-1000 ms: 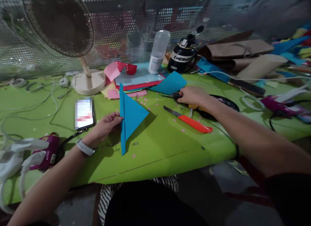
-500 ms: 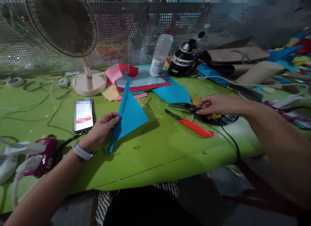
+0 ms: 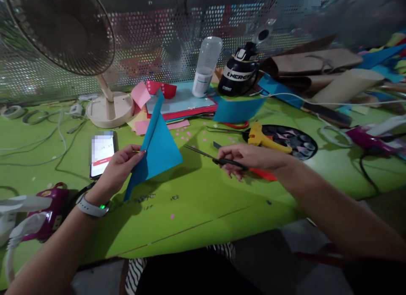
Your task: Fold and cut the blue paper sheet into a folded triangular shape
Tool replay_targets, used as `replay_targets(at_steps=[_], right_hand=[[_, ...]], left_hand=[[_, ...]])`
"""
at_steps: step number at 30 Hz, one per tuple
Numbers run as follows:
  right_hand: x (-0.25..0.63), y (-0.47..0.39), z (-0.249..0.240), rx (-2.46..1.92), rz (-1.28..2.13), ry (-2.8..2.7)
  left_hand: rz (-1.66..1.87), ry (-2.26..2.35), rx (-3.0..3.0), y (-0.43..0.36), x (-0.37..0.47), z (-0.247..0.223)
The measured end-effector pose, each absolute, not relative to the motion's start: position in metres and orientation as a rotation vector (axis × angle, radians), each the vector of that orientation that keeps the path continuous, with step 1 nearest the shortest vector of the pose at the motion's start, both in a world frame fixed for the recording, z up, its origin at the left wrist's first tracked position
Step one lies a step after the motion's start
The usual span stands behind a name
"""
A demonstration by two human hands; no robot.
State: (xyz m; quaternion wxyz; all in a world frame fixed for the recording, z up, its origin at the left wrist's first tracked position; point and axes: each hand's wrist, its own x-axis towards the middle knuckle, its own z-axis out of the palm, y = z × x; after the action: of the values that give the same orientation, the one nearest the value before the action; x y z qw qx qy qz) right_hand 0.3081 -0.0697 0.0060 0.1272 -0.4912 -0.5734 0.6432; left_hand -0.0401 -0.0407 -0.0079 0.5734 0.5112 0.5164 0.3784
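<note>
My left hand [image 3: 125, 161] pinches a blue paper sheet [image 3: 165, 153] along its rolled edge, thumb on top. This sheet tapers to a corner pointing right and stands tilted above the table. Black-handled scissors [image 3: 203, 153] are gripped in my right hand [image 3: 241, 159], their thin blades pointing left towards the paper and apart from it. Under that hand lies a red-handled knife [image 3: 263, 174], partly covered. Just beyond the wrist, a yellow glue gun [image 3: 261, 138] rests on a black round tray [image 3: 304, 140].
Behind the sheet are stacked papers [image 3: 180, 104], a clear bottle [image 3: 206, 68] and a black jug [image 3: 238, 73]. A fan [image 3: 109, 108] and a phone [image 3: 103, 155] stand left. Purple power strips [image 3: 52, 208] sit at both sides. Brown paper rolls [image 3: 342, 89] lie back right.
My right hand has lifted the scissors from beside the glue gun and brought them left and nearer. The left hand still holds the blue paper. The view has shifted slightly.
</note>
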Motion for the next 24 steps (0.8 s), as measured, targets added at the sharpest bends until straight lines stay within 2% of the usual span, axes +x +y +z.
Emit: replay_targets(at_steps=[9, 24], right_hand=[[0.28, -0.066, -0.007, -1.414, 1.976, -1.736], [0.279, -0.072, -0.01, -1.405, 2.028, -1.729]], left_hand=[[0.959, 1.243, 1.15, -0.035, -0.047, -0.006], [0.821, 1.227, 1.079, -0.039, -0.042, -0.012]])
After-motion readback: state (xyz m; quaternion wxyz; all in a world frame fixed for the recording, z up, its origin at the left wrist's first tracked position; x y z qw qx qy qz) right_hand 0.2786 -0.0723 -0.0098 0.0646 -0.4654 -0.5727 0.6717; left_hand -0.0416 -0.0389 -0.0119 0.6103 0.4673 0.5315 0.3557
